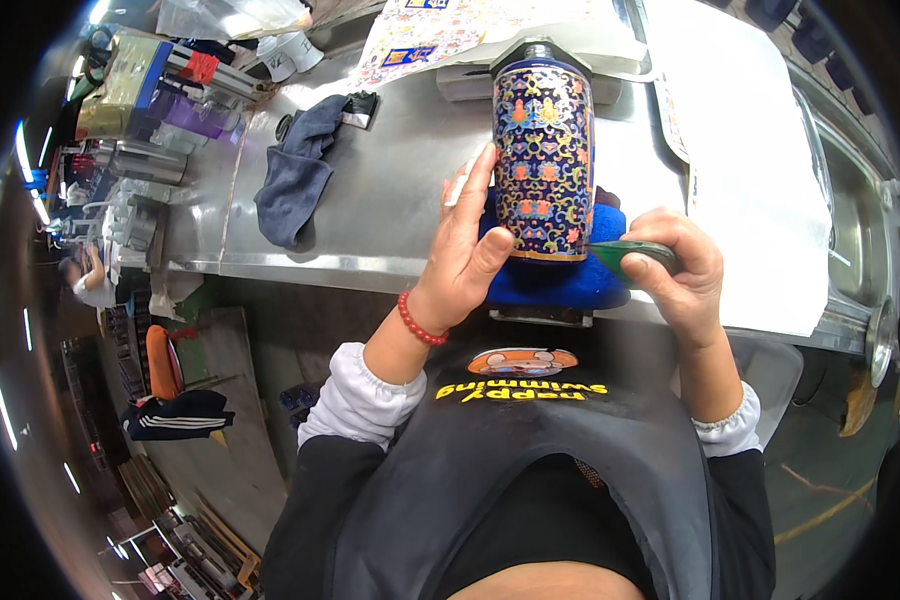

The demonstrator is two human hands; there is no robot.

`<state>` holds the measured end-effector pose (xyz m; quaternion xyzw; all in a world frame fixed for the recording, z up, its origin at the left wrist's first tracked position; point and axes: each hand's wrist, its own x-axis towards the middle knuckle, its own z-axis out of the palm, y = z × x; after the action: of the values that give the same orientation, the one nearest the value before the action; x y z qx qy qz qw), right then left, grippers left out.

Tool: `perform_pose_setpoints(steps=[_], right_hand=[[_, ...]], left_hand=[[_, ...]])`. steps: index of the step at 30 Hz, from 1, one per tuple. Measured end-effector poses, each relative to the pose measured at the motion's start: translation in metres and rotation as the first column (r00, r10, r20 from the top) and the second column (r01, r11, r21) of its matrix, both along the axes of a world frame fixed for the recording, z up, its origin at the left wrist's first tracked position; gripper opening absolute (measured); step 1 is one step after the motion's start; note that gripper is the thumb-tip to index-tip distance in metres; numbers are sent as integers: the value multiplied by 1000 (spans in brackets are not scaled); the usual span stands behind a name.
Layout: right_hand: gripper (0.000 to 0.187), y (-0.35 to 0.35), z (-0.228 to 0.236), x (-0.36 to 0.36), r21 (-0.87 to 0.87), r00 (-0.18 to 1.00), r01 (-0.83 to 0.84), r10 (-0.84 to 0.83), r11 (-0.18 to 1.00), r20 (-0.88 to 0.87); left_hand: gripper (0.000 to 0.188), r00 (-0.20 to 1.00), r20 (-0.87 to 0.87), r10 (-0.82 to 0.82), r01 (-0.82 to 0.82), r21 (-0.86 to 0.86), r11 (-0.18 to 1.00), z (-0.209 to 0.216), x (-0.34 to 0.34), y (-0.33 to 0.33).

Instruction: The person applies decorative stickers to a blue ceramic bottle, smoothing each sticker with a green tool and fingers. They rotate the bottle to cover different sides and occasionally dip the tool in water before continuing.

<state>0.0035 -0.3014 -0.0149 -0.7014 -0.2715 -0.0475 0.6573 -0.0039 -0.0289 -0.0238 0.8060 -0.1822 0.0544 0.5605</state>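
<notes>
A dark blue vase [542,165] with a colourful scroll-and-flower pattern lies on its side, its dark neck pointing away from me. Under its near end is a bright blue cloth pad [560,284]. My left hand [465,235] rests along the vase's left side, fingers stretched out and thumb apart near the base. Something small and white [457,188] shows at its fingers; I cannot make out what it is. Between thumb and fingers my right hand [682,262] pinches a flat green scraper [625,254], whose tip reaches the vase's lower right edge.
A grey cloth [298,178] lies on the metal table [400,190] at left. Patterned printed sheets [425,45] are at the back, and a large white sheet [755,190] covers the right side. A metal sink [855,180] stands beyond it. Another person [92,285] is far left.
</notes>
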Motion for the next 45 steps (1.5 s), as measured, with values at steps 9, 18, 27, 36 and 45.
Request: perform_pose_setpoints(steps=[9, 18, 27, 36, 45], right_hand=[[16, 11, 2, -4, 48, 981, 77, -67, 996, -181], [17, 20, 3, -2, 189, 908, 137, -47, 972, -415], [15, 33, 4, 10, 571, 800, 256, 160, 780, -579], [15, 49, 0, 7, 484, 797, 181, 160, 856, -582], [17, 49, -2, 7, 479, 789, 173, 170, 861, -590]], left_hand=[[95, 994, 105, 6, -21, 142, 990, 4, 0, -4], [101, 989, -140, -51, 15, -247, 969, -1, 2, -7], [107, 998, -46, -52, 51, -18, 999, 3, 5, -2], [106, 985, -127, -114, 84, -223, 971, -5, 7, -1], [112, 986, 155, 59, -81, 137, 987, -2, -24, -3]])
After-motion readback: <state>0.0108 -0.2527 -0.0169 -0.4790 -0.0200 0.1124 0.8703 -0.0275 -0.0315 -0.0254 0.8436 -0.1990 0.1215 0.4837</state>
